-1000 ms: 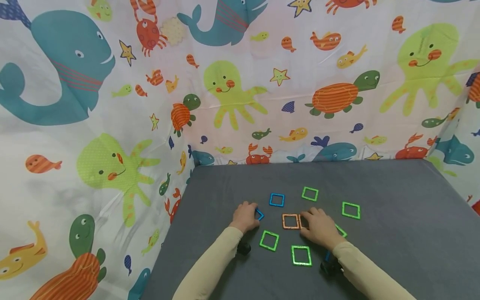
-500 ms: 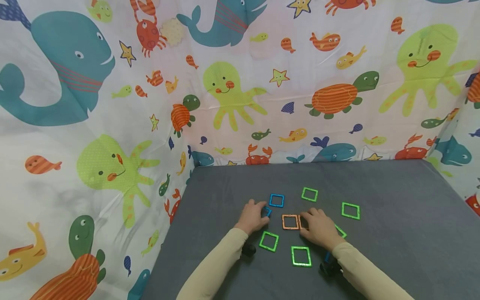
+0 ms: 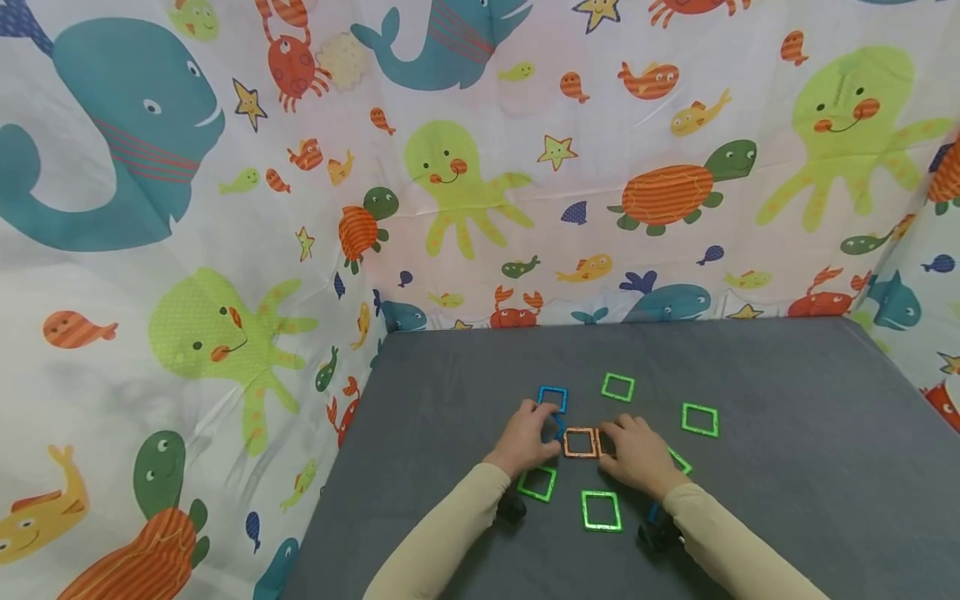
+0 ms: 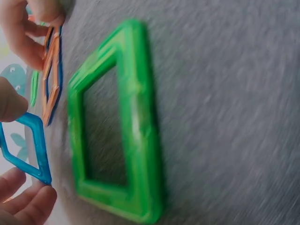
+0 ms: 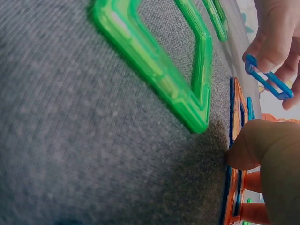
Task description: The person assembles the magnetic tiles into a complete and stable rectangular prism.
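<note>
My left hand [image 3: 525, 442] pinches a blue square magnetic tile [image 4: 41, 145] between thumb and fingertips, tilted and held just above the table, left of the orange tiles. My right hand [image 3: 637, 454] grips an orange square tile [image 5: 229, 206] by its edges, thumb on the near side and fingers on the far side. Directly left of it, edge to edge, lies another orange tile [image 3: 581, 455]. Dark blue shows along the undersides of the orange tiles in the wrist views. Much of the right-hand orange tile is hidden by the fingers.
Around the hands on the grey table [image 3: 810, 500] lie several green frame tiles, one close below the left hand [image 3: 534, 497], another nearer me. A blue tile [image 3: 553, 388] lies behind the left hand. Part of a blue piece [image 3: 653, 512] shows by the right wrist. Patterned cloth walls enclose the table.
My left hand has moved right with the blue tile, from beyond the green tile to beside the left orange tile. The right hand has stayed in place on its orange tile.
</note>
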